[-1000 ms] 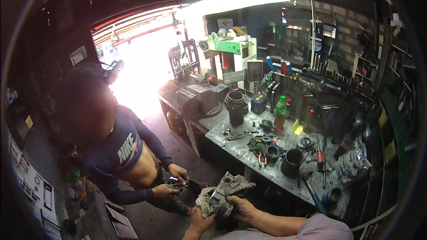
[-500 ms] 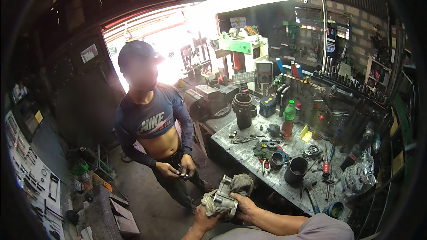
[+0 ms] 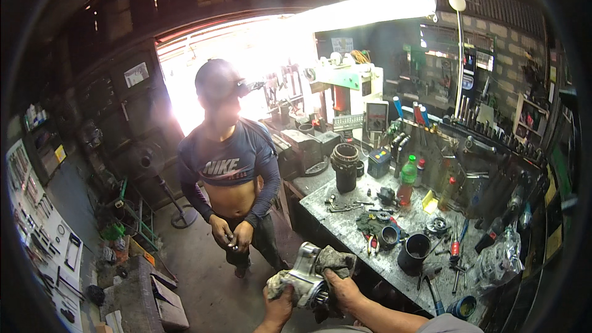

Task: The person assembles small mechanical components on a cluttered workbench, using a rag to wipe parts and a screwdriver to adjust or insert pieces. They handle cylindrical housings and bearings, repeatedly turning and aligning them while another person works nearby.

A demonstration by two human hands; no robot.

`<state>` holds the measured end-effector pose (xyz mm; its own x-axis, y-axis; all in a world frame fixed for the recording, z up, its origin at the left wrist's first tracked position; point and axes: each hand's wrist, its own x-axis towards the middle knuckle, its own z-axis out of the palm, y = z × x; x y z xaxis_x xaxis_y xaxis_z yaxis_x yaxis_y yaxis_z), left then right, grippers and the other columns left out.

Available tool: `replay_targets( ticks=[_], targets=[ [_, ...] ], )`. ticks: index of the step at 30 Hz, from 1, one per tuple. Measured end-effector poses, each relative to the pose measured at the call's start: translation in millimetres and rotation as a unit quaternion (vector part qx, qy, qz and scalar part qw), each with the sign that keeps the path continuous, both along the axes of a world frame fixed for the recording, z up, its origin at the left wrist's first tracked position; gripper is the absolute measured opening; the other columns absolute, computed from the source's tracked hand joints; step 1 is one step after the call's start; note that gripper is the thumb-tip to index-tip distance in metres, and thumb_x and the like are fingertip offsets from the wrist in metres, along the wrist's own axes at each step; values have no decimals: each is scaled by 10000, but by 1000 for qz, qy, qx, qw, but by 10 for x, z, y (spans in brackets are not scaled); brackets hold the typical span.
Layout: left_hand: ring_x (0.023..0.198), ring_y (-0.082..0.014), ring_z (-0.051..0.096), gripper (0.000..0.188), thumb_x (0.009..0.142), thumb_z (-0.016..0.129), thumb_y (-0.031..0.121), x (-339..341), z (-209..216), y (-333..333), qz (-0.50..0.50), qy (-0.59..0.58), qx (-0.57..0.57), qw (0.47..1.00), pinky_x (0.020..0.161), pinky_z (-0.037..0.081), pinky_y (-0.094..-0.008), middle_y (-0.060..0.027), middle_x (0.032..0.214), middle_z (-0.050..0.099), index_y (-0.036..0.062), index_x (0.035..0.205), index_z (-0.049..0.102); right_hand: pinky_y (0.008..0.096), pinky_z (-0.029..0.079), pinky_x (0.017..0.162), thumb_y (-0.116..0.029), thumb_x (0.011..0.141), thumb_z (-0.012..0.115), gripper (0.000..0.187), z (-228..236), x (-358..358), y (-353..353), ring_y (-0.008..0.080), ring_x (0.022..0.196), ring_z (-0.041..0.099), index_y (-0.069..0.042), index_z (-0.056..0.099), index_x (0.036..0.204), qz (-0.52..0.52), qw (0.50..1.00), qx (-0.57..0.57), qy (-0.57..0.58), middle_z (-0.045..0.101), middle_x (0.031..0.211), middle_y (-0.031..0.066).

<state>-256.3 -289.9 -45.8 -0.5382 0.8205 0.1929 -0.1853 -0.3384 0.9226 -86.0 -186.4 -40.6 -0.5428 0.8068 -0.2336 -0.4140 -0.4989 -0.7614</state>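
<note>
Near the lower middle, a grey cast-metal housing [image 3: 302,265] is held up in front of me, tilted. A small toothed gear [image 3: 319,296] shows at its near end. My left hand [image 3: 279,305] is closed round its left side, with a dirty grey rag [image 3: 277,283] between palm and metal. On the other side my right hand [image 3: 344,290] grips the housing, its thumb against a second bunched rag [image 3: 335,261]. Some of my fingers are hidden behind the metal and cloth.
Opposite me stands a person [image 3: 228,166], hands together at the waist. A metal-topped workbench [image 3: 324,205] on the right carries a black cylinder [image 3: 413,254], a hammer [image 3: 433,293], bottles and loose parts. A bench vise [image 3: 306,148] is beyond. Tool boards [image 3: 43,240] line the left.
Both hands have turned the housing, so its toothed gear now faces me. The other person's head has turned and their hands have shifted slightly. My view has tilted a little.
</note>
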Motion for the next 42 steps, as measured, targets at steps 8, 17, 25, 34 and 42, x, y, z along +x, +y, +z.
replay_targets(
  ticks=[8, 17, 25, 34, 42],
  targets=[
    [984, -147, 742, 203, 999, 837, 130, -138, 102, -168, -40, 59, -84, 994, 865, 594, -347, -67, 1067, 802, 12, 1145, 760, 492, 504, 1140, -282, 1064, 771, 577, 79, -8, -182, 311, 1270, 659, -32, 537, 1528, 20, 998, 12, 62, 653, 1434, 130],
    [986, -237, 766, 483, 1065, 730, 459, -257, 313, -281, -74, -380, -41, 921, 886, 660, -431, -107, 1123, 772, 42, 1302, 671, 470, 542, 1135, -297, 1078, 750, 570, 612, -186, -239, 304, 1278, 682, -17, 532, 1524, 22, 979, 194, 62, 689, 1402, 166],
    [915, -88, 690, 416, 1118, 683, 438, -539, 48, -296, 10, 88, 64, 994, 803, 576, -297, 1, 1086, 752, 68, 1310, 688, 456, 536, 1135, -552, 1064, 698, 691, 587, -452, -311, 291, 1273, 670, -40, 565, 1509, 168, 961, 208, 69, 680, 1411, 133],
    [982, -174, 744, 320, 1141, 619, 290, -426, -69, -392, -249, -317, 63, 913, 860, 657, -348, -46, 1222, 717, 117, 1409, 625, 360, 543, 1032, -428, 1125, 670, 506, 306, -526, -310, 175, 1183, 652, -30, 621, 1435, 116, 940, 311, -79, 689, 1326, 63],
    [980, -123, 716, 263, 1112, 688, 315, -694, -131, -428, -187, -177, 12, 966, 887, 606, -324, -15, 1105, 753, 92, 1247, 718, 486, 509, 1171, -695, 1064, 579, 824, 873, -452, 65, 330, 1407, 593, -42, 527, 1564, 190, 941, 83, 267, 615, 1520, 159]
  ],
)
